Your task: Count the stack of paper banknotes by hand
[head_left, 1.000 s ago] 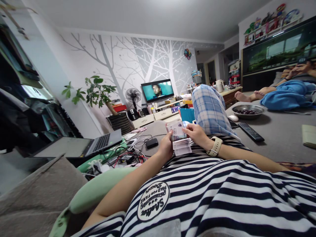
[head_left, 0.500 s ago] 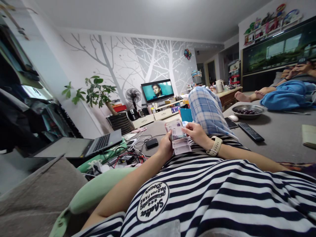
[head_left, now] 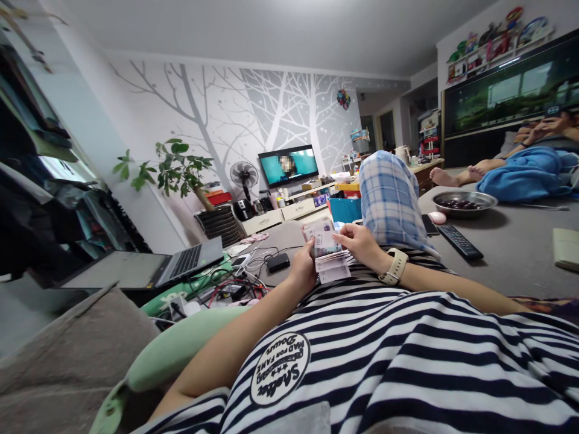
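A stack of banknotes (head_left: 326, 247) is between my two hands, above the striped shirt. My left hand (head_left: 304, 265) is closed around its left side, thumb on top. The fingers of my right hand (head_left: 359, 244) pinch the upper right edge of the notes; the wrist wears a pale watch (head_left: 394, 266). Several notes fan downward from the stack, and their lower ends hang loose. Behind the hands rises a bent knee in blue checked trousers (head_left: 389, 196).
To the left lie a laptop (head_left: 187, 262), tangled cables and a black box (head_left: 278, 261). On the right are a remote control (head_left: 460, 242), a metal bowl (head_left: 465, 208) of dark fruit, a phone (head_left: 429, 225) and a notebook (head_left: 567, 247). Another person reclines at far right under a blue blanket (head_left: 529, 175).
The bent knee has shifted right and slightly up. The bowl and the small round object by the phone have moved a little right. Both hands keep nearly the same hold on the banknotes.
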Available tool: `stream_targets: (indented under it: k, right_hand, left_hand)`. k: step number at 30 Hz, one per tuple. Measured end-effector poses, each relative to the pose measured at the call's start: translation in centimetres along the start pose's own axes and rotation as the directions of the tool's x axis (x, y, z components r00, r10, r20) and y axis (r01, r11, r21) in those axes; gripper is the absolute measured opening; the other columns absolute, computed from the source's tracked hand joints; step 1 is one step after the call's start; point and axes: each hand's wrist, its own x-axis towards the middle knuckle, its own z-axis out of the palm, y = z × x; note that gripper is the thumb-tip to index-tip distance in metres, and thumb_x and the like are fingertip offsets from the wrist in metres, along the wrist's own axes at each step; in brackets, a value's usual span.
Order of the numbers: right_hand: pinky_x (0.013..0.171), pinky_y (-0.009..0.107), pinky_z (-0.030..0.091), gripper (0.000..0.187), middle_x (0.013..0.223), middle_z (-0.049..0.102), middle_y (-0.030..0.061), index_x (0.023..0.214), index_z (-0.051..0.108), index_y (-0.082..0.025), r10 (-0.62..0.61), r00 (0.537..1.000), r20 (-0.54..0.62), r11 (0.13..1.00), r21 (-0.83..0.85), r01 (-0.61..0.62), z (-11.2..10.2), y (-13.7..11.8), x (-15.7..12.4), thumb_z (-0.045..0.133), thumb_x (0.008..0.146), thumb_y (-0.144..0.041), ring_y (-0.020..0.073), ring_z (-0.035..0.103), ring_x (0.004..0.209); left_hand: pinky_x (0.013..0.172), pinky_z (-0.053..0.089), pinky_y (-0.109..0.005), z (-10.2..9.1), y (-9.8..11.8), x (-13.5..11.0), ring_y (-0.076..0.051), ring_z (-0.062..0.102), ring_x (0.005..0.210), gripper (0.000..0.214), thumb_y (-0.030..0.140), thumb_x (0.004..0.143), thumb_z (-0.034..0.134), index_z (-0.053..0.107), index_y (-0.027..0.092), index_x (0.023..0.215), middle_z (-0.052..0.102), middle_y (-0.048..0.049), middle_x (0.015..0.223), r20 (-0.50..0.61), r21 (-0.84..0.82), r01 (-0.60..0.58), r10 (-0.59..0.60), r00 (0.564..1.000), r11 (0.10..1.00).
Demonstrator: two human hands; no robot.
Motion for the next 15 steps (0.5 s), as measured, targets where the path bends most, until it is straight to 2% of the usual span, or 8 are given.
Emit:
stream_targets:
  k: [7,15]
  right_hand:
    - [0.056,0.027,0.036,0.031,0.057,0.056,-0.0018,0.064,0.052,-0.020,0.015,1.000,0.003,1.000,0.004,-0.015,0.11,-0.01,-0.07,0.063,0.080,-0.045,0.0128,0.048,0.056]
    - [0.055,0.027,0.035,0.032,0.056,0.053,-0.0024,0.064,0.051,-0.020,0.012,1.000,-0.021,0.999,0.045,-0.011,0.24,-0.03,-0.25,0.064,0.080,-0.045,0.0126,0.047,0.055]
  left_hand:
    - [0.090,0.057,-0.039,0.03,0.08,0.06,-0.028,0.074,0.095,0.029,0.026,0.096,0.049,0.068,0.012,0.114,0.078,-0.0096,0.093,-0.017,-0.003,0.016,-0.016,1.000,1.000]
    - [0.086,0.058,-0.037,-0.20,-0.06,0.30,-0.026,0.074,0.090,0.030,0.026,0.096,0.050,0.067,0.013,0.116,0.077,-0.0095,0.094,0.011,-0.021,0.027,-0.026,1.000,0.999]
